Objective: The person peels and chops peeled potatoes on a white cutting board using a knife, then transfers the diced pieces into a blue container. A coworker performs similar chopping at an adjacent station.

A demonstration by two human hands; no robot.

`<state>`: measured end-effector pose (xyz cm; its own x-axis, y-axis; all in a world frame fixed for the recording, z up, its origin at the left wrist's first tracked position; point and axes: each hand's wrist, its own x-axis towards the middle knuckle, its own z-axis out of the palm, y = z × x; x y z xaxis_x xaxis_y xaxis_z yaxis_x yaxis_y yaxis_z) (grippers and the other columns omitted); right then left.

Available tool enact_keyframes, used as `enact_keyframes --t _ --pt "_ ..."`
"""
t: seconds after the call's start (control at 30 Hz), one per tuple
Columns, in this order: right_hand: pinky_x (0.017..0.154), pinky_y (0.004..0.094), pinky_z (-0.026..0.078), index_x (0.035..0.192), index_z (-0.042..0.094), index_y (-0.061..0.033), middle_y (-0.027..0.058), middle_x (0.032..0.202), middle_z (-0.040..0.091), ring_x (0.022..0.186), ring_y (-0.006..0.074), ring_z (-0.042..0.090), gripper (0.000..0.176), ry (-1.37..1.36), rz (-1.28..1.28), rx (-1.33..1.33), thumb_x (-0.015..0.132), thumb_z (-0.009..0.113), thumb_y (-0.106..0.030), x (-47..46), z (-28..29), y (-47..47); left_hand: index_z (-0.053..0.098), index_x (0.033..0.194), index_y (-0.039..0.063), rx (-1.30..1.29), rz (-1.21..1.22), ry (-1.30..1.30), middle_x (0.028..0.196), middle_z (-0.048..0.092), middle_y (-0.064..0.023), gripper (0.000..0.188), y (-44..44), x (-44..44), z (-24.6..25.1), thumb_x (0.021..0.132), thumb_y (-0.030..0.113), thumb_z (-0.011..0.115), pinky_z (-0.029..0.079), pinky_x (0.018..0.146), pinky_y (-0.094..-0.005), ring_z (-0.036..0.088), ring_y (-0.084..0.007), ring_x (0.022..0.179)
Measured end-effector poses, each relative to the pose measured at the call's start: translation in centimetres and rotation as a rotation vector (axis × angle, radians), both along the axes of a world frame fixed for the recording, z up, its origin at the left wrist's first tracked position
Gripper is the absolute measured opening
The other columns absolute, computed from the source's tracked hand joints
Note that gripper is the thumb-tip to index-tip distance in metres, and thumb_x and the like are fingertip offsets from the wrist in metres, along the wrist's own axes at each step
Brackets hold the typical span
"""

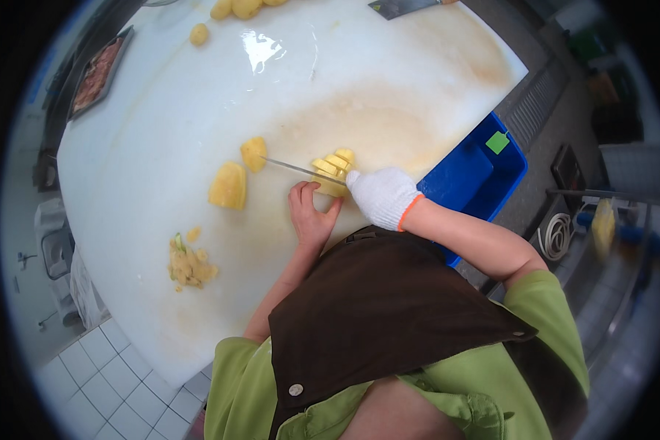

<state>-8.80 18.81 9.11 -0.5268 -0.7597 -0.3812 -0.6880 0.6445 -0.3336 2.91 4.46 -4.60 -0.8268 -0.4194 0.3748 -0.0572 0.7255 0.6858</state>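
Note:
My left hand (311, 213), bare, rests its fingertips and thumb against the near side of a partly cut potato (330, 187). In my right hand (384, 197), which wears a white knit glove with an orange cuff, is a knife (302, 170); its handle is hidden in the glove. The blade lies across the potato and points to the left. Cut potato pieces (334, 163) sit just beyond the blade. Left of them are a smaller potato chunk (253, 154) and a larger one (227, 186) with a cut side.
Trimmings (189, 266) lie in a heap at lower left. Whole potatoes (246, 6) and a cleaver (400, 6) are at the far side of the white cutting surface (159, 165). A metal tray of meat (100, 74) stands at far left, and a blue bin (462, 181) is below the right edge.

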Motion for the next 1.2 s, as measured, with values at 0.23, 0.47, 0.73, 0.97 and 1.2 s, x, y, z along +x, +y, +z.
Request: enact_keyframes --t 0.23,0.47,0.73,0.97,1.2 --pt "0.059 0.0503 0.053 0.1 0.058 -0.0018 0.0203 0.073 0.068 0.068 0.0397 0.069 0.017 0.039 -0.046 -0.102 0.09 0.057 -0.015 0.1 -6.2 0.3 0.058 0.105 0.004 -0.017 0.017 0.031 0.109 0.057 -0.0154 0.055 0.3 -0.2 0.4 0.061 0.012 0.089 0.048 0.088 -0.0438 0.056 -0.0357 0.103" --pt "0.065 0.0522 0.054 0.103 0.06 -0.0005 0.0216 0.081 0.07 0.075 0.0409 0.07 0.02 -0.001 -0.021 -0.032 0.09 0.054 -0.016 0.0 -1.0 -0.2 0.057 0.105 0.004 0.009 0.026 0.033 0.11 0.055 -0.0158 0.055 0.3 0.1 0.5 0.061 0.012 0.089 0.047 0.089 -0.0435 0.055 -0.0355 0.104" --pt "0.063 0.0515 0.053 0.102 0.058 -0.0023 0.0211 0.077 0.069 0.073 0.0405 0.069 0.018 -0.032 -0.033 -0.057 0.092 0.055 -0.017 1.7 -4.3 -0.3 0.056 0.108 0.004 0.031 -0.015 0.016 0.112 0.053 -0.0165 0.055 0.1 0.3 -0.6 0.065 0.017 0.088 0.046 0.091 -0.0455 0.053 -0.0365 0.106" --pt "0.066 0.0536 0.051 0.108 0.057 -0.0033 0.02 0.082 0.07 0.074 0.043 0.067 0.023 -0.128 -0.028 -0.097 0.093 0.055 -0.021 -0.5 -5.1 0.4 0.056 0.105 0.004 -0.025 0.024 -0.003 0.11 0.055 -0.0156 0.053 0.8 -0.3 0.3 0.064 0.013 0.086 0.046 0.091 -0.0433 0.054 -0.0359 0.105" --pt "0.069 0.0536 0.051 0.114 0.056 -0.0048 0.0237 0.08 0.067 0.075 0.0436 0.066 0.027 -0.053 -0.152 -0.169 0.096 0.055 -0.025 -0.8 1.1 0.1 0.058 0.108 0.005 -0.003 -0.026 0.029 0.112 0.057 -0.0143 0.051 -1.5 -0.2 0.6 0.068 0.015 0.086 0.045 0.095 -0.0442 0.054 -0.0346 0.107"
